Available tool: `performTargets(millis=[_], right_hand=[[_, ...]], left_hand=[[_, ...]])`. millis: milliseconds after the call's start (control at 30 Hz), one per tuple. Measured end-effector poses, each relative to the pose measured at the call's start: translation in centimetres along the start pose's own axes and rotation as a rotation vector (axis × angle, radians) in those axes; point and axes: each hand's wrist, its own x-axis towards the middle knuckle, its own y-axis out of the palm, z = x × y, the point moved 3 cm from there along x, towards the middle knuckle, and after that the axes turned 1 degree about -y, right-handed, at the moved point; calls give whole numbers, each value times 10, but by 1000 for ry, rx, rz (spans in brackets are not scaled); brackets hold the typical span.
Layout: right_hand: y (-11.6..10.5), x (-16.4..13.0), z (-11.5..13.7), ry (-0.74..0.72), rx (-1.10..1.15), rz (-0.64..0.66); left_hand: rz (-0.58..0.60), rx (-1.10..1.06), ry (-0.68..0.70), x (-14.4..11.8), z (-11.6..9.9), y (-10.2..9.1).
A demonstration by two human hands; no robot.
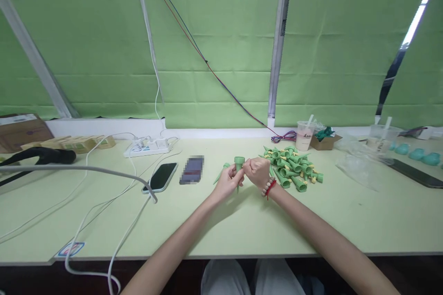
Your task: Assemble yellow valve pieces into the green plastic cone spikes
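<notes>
Our left hand (228,180) grips a green cone piece (238,163) above the middle of the counter (311,226); our right hand (256,170) is closed on its top. We should hold it steady. A phone (161,177) lies left, the pile of green cones (292,168) just right; near room is free.

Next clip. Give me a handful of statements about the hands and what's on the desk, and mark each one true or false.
1. Both hands, the left hand and the right hand, hold one green plastic cone-shaped piece. True.
2. The pile of green plastic cones with yellow bits lies left of the hands. False: it lies to their right.
3. A black smartphone lies flat on the pale green desk. True.
4. The clear plastic cup with a straw lies tipped over. False: it stands upright.
</notes>
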Motion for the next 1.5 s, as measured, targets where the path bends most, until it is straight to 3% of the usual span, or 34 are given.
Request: performTargets(millis=[300, 367, 500, 600, 833, 933, 1333, 1500], right_hand=[[-5, -10, -14, -60, 169, 168], [-7, -11, -14, 78, 294, 202], [-2, -16, -10, 501, 734, 255], [4, -18, -9, 646, 948, 276], [8, -21, -14, 780, 1053, 275], [11, -24, -15, 762, 1066, 274], [12, -32, -13, 751, 1080, 288], [13, -33, -14, 937, 1155, 326]], left_hand=[[131, -7, -227, -3, -1, 2], [84, -22, -198, -1, 0, 1], [-22, -45, -90, 4, 4, -4], [-97, -17, -40, 7, 8, -8], [-168, 147, 63, 6, 9, -13], [-169, 174, 80, 6, 11, -13], [-84, 149, -80, 7, 19, -14], [-138, 178, -92, 7, 16, -14]])
